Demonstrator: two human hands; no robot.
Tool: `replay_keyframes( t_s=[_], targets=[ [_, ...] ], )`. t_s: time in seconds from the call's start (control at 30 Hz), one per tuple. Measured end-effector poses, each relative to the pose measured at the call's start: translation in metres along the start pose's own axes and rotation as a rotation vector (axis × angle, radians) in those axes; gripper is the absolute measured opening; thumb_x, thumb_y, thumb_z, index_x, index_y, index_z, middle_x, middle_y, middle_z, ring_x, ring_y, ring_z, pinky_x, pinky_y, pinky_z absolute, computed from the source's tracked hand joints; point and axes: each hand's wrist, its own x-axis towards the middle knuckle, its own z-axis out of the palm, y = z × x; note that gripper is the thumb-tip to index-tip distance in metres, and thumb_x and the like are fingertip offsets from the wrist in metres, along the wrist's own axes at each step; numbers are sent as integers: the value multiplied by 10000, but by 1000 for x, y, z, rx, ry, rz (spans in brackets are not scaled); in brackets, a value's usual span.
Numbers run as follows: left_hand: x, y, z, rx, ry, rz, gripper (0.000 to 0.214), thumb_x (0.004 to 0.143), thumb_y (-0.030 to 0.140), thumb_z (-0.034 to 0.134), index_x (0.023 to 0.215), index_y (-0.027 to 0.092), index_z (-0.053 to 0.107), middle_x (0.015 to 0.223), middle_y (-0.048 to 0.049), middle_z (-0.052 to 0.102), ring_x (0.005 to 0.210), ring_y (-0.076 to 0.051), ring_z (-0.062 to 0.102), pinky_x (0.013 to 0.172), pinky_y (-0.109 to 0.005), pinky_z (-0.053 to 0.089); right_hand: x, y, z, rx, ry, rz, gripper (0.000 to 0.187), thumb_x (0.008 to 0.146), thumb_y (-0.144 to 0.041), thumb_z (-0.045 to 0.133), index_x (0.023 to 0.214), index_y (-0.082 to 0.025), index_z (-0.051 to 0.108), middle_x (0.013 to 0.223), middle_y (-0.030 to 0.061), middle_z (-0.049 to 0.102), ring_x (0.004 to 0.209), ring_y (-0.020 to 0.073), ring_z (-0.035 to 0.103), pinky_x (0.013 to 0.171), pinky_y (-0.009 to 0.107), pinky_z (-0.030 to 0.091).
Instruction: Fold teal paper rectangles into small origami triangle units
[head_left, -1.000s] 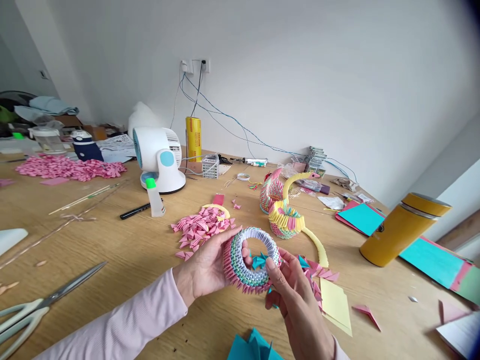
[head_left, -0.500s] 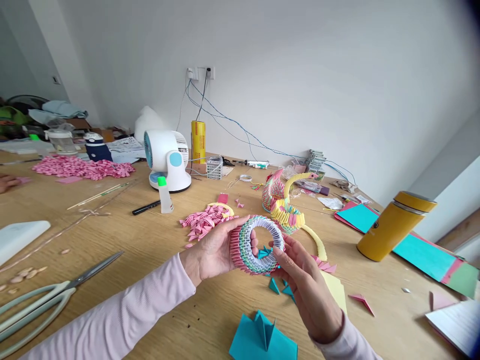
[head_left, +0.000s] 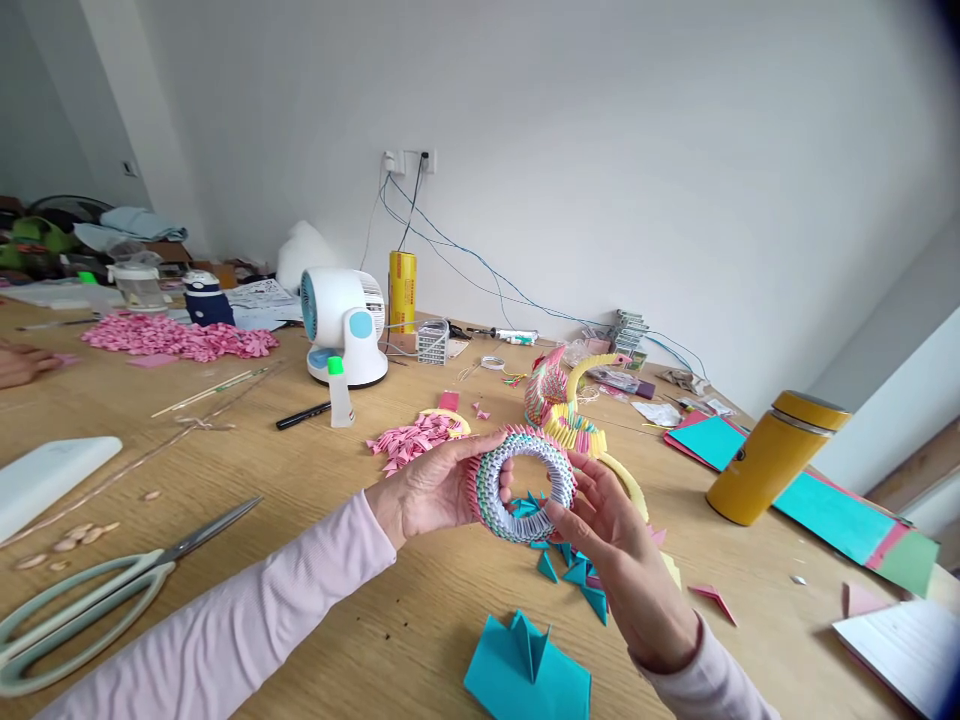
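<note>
A ring of interlocked folded-paper pieces (head_left: 495, 490), white inside with green and pink rows, is held upright above the table. My left hand (head_left: 442, 485) grips its left side, fingertips showing through the hole. On the right side, my right hand (head_left: 611, 530) pinches the rim between thumb and fingers. Teal folded triangles (head_left: 577, 572) lie beneath and behind the ring. Nearer me rests a stack of teal paper (head_left: 525, 675) with a folded piece on top. Just beyond are a pile of pink folded pieces (head_left: 409, 440) and a folded-paper swan (head_left: 551, 390), partly covered by the ring.
Scissors (head_left: 142, 580) lie at left. A small green-capped bottle (head_left: 340, 395) stands by a white fan (head_left: 345, 325). At right are a yellow thermos (head_left: 776, 458) and coloured paper sheets (head_left: 840, 515). Another person's hand (head_left: 26, 363) rests at the far left.
The ring has turned slightly in my hands, so its opening and white inner rows face me more. The view has shifted a little.
</note>
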Motion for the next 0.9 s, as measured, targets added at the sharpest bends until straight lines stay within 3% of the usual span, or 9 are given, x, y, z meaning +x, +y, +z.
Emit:
replay_keyframes(
  t_s=[0.3,0.43,0.53,0.73,0.9],
  targets=[
    [-2,1,7,-89,-79,-64,270,889,322,522,779,92,610,621,-49,615,578,-143,580,724,-313,454,-3,-3,6,14,68,19,494,728,-382,738,1160,-273,525,1144,55,620,909,180,608,703,279,535],
    [-5,-1,11,-154,-172,-77,319,909,354,475,874,74,624,675,-77,644,642,-162,610,763,-321,452,-2,1,3,50,45,79,467,771,-415,689,1186,-269,534,1129,51,609,838,172,596,605,262,506],
    [-8,-3,15,-170,-211,-42,330,922,338,444,939,60,622,734,-106,668,716,-188,637,805,-340,446,-1,6,0,120,13,112,456,804,-425,651,1217,-269,540,1139,53,612,834,178,595,615,273,503],
    [-10,-14,28,-129,-146,37,294,901,359,498,908,88,611,696,-86,651,668,-185,635,745,-333,464,-1,13,5,214,-69,102,419,851,-420,586,1244,-278,547,1245,60,582,981,230,598,675,309,533],
    [-10,-19,39,-132,-87,62,333,898,421,495,762,124,564,610,-50,581,588,-152,579,628,-279,458,-1,22,4,94,-31,87,463,858,-463,553,1279,-271,528,1240,77,586,1034,264,590,722,370,547]
  ],
)
